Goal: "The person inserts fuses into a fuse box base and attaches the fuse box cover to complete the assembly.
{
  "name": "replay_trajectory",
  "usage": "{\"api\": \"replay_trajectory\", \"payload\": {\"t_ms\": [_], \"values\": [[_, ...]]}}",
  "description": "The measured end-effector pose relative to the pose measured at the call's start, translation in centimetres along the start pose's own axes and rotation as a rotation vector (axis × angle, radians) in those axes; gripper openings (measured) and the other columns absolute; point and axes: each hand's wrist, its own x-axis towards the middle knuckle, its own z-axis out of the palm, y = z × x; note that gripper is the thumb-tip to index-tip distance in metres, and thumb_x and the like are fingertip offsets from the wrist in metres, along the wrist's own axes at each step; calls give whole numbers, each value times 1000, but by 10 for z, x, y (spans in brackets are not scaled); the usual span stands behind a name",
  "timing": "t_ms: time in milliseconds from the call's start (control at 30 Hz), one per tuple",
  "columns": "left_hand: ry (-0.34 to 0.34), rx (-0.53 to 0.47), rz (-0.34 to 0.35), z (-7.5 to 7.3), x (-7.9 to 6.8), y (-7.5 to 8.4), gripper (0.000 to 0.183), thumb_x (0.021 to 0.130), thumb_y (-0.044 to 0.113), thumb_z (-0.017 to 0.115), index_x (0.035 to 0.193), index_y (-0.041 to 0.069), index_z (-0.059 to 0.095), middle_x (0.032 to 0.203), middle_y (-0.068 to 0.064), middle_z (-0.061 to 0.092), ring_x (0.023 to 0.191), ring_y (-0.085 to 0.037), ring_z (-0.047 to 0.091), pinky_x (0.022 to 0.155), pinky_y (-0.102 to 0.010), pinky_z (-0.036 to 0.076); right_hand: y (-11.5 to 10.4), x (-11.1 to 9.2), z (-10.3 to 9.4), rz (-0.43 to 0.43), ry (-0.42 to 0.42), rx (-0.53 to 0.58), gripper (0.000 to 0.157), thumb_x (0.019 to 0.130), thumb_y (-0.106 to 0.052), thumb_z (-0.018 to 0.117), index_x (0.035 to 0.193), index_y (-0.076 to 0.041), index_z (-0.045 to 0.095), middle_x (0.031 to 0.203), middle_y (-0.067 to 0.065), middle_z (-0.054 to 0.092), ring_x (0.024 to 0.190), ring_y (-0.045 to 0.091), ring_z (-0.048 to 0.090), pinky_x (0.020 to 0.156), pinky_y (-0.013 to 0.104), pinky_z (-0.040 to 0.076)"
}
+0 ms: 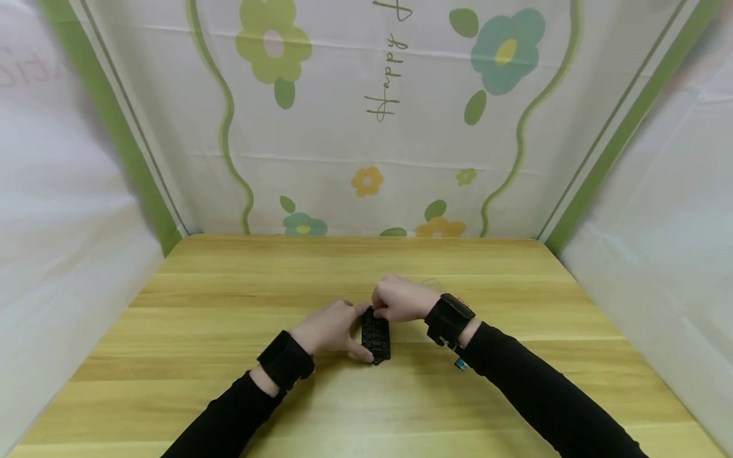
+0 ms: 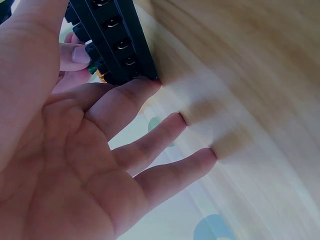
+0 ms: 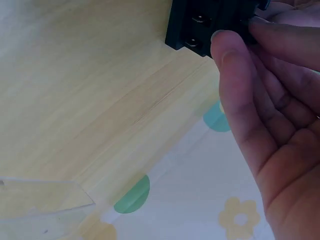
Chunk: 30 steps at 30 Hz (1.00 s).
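A black fuse block with rows of slots stands on the table between the hands; metal contacts line its side in both wrist views. My left hand grips it by its two ends, thumb at the near end and a forefinger at the far end. Its other fingers spread out with tips on the table. My right hand is curled over the far end, thumb and forefinger pinching close at the block. What sits between those fingertips is mostly hidden. Small green and orange bits show beside them in the left wrist view.
A clear plastic cover lies on the wooden table beyond the right wrist. Under the right forearm a small blue piece peeks out. Floral cloth hangs behind the table, with white cloth on both sides.
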Motion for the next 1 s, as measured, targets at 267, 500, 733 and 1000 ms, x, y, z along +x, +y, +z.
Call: {"api": "replay_trajectory", "payload": {"t_ms": [267,500,733,1000], "values": [[-14,10,-9,-1,-1,3,100,69,61,74,144,4,40,70,4,46,64,-10,41,62,-22,35,0,-8,0,37,33,11,14,88,-12,67,74,-13,70,61,-12,52,51,1,45,53,18,38],[-14,29,-25,-3,-1,4,103,68,62,74,144,2,39,108,-10,60,101,-19,53,80,-26,40,1,-22,-13,20,101,37,7,89,-16,66,87,-13,73,74,-12,58,63,2,53,60,21,43],[-8,37,-24,-2,-1,1,101,68,62,75,143,2,41,114,-11,60,103,-21,54,83,-27,41,2,-35,-14,48,211,64,7,89,-18,67,90,-14,72,78,-11,59,67,2,53,63,21,44],[-17,38,-47,-2,-1,1,104,68,64,73,145,4,39,120,-11,58,109,-22,52,88,-29,41,3,-54,-18,106,309,77,6,90,-22,67,92,-17,71,84,-11,60,75,4,54,68,23,44]]}}
